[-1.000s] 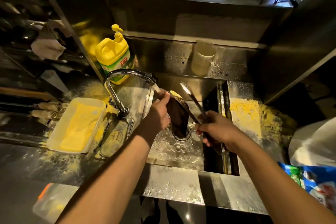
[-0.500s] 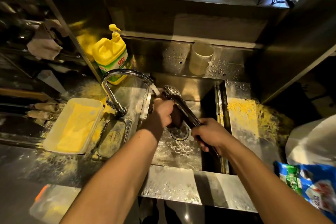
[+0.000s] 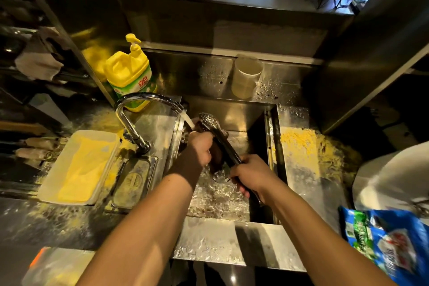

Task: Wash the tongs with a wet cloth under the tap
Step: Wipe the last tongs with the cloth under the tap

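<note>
Metal tongs [image 3: 216, 130] with perforated heads slant over the steel sink [image 3: 270, 146], arms closed together, heads up near the tap's spout. My right hand [image 3: 249, 173] grips their handle end. My left hand [image 3: 200, 148] is closed on a dark wet cloth [image 3: 216, 157] pressed against the tongs' shaft. Water runs from the curved chrome tap [image 3: 148, 100] onto the cloth and my left hand. Most of the cloth is hidden behind my fingers and the tongs.
A yellow soap bottle [image 3: 130, 74] stands behind the tap and a translucent cup [image 3: 246, 76] on the back ledge. Left of the sink are a white tray of yellow crumbs [image 3: 79, 167] and a small metal pan [image 3: 134, 181]. Crumbs litter the counter; a blue bag [image 3: 390, 241] lies right.
The tongs' arms closed together and their heads swung left toward the tap stream. My left hand slid the cloth down along the shaft.
</note>
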`<state>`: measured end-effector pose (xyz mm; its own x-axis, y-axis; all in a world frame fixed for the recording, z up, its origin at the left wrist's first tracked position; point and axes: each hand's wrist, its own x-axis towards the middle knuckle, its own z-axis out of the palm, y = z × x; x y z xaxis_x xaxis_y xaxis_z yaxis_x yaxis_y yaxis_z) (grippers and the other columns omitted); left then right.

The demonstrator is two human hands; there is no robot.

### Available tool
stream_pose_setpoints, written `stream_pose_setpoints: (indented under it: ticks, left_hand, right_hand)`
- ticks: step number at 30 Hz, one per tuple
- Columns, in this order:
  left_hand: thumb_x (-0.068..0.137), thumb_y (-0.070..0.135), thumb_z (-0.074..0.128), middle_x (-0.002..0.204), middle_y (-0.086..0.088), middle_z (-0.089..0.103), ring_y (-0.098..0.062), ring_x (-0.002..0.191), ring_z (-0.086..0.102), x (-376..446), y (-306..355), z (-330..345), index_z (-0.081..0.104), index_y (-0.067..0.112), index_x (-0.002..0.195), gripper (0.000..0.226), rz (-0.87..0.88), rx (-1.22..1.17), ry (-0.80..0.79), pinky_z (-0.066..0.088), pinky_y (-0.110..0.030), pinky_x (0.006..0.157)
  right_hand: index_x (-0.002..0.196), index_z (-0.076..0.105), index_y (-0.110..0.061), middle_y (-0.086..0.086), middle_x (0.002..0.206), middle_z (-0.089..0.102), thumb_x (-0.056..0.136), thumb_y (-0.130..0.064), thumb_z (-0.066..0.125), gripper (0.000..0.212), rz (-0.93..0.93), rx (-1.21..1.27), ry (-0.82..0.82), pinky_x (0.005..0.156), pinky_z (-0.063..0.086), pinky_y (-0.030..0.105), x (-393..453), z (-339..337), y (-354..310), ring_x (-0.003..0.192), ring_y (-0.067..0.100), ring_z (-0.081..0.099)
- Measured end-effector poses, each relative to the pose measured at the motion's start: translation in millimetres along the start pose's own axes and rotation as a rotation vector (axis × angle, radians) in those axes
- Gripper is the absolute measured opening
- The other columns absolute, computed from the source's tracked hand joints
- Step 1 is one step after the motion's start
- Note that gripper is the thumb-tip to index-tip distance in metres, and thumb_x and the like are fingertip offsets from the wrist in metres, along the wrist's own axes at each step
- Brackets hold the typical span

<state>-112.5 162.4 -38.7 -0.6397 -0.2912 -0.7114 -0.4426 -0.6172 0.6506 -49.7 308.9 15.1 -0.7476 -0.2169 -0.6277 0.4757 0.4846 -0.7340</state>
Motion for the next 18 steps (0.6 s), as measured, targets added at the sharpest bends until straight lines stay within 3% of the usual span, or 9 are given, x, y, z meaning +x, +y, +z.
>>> stream_pose_setpoints:
  ticks: [1,3,6,9,12,14,15,18]
  left_hand:
    - [0.093,-0.015,0.04,0.101,-0.027,0.067,-0.034,0.078,0.07,-5,-2,3,0.062,-0.005,0.114,0.032,-0.006,0.001,-0.009,0.054,-0.053,0.091]
    - [0.092,-0.015,0.042,0.108,-0.031,0.067,-0.04,0.091,0.071,-8,-1,5,0.06,-0.011,0.118,0.033,-0.004,0.0,0.002,0.055,-0.057,0.091]
    - [0.09,-0.016,0.042,0.108,-0.029,0.069,-0.036,0.08,0.074,-1,11,1,0.057,-0.01,0.124,0.038,0.052,0.035,0.061,0.061,-0.049,0.071]
    - [0.093,-0.009,0.045,0.111,-0.023,0.068,-0.031,0.086,0.068,5,18,-1,0.059,-0.004,0.126,0.036,0.1,0.043,0.114,0.058,-0.048,0.084]
    - [0.094,0.011,0.061,0.103,-0.022,0.067,-0.03,0.094,0.066,7,20,-5,0.063,0.0,0.108,0.018,0.184,0.028,0.166,0.057,-0.046,0.085]
    - [0.089,0.021,0.071,0.108,-0.025,0.069,-0.035,0.099,0.068,8,18,-11,0.063,-0.002,0.111,0.033,0.188,0.026,0.199,0.057,-0.047,0.086]
    - [0.088,0.025,0.073,0.112,-0.024,0.068,-0.035,0.096,0.07,7,16,-15,0.063,-0.001,0.115,0.039,0.174,0.032,0.197,0.058,-0.046,0.084]
    - [0.093,0.019,0.067,0.107,-0.015,0.067,-0.022,0.072,0.064,0,9,-23,0.063,0.005,0.116,0.028,0.125,-0.009,0.163,0.054,-0.03,0.06]
  right_hand:
    - [0.082,0.061,-0.005,0.0,0.045,0.052,0.081,-0.004,0.06,0.002,-0.005,-0.007,0.009,0.034,0.035,0.021,1,0,-2,0.03,0.011,0.043]
    - [0.088,0.064,-0.007,0.0,0.049,0.054,0.082,-0.007,0.06,0.007,-0.041,-0.06,0.011,0.038,0.037,0.025,2,4,-6,0.033,0.012,0.045]
    - [0.099,0.064,-0.013,0.004,0.061,0.057,0.086,-0.011,0.06,0.014,-0.096,-0.144,-0.005,0.04,0.039,0.027,-2,3,-7,0.037,0.013,0.048]
    - [0.101,0.061,-0.013,0.003,0.06,0.056,0.087,-0.009,0.059,0.015,-0.105,-0.161,-0.039,0.037,0.037,0.023,-12,-13,-4,0.031,0.009,0.045]
    - [0.098,0.058,-0.008,0.003,0.057,0.056,0.088,-0.006,0.057,0.011,-0.043,-0.082,-0.082,0.035,0.035,0.023,-23,-34,2,0.033,0.011,0.043]
    - [0.094,0.056,-0.004,0.007,0.061,0.056,0.088,-0.003,0.054,0.006,0.03,0.054,-0.091,0.035,0.033,0.023,-27,-46,4,0.038,0.014,0.041]
    - [0.091,0.054,-0.005,0.007,0.062,0.055,0.089,-0.002,0.052,0.004,0.055,0.118,-0.097,0.035,0.032,0.023,-28,-50,4,0.04,0.015,0.04]
    - [0.096,0.054,-0.008,0.005,0.063,0.053,0.093,-0.007,0.05,0.005,0.11,0.275,-0.136,0.037,0.031,0.024,-26,-57,4,0.045,0.014,0.039]
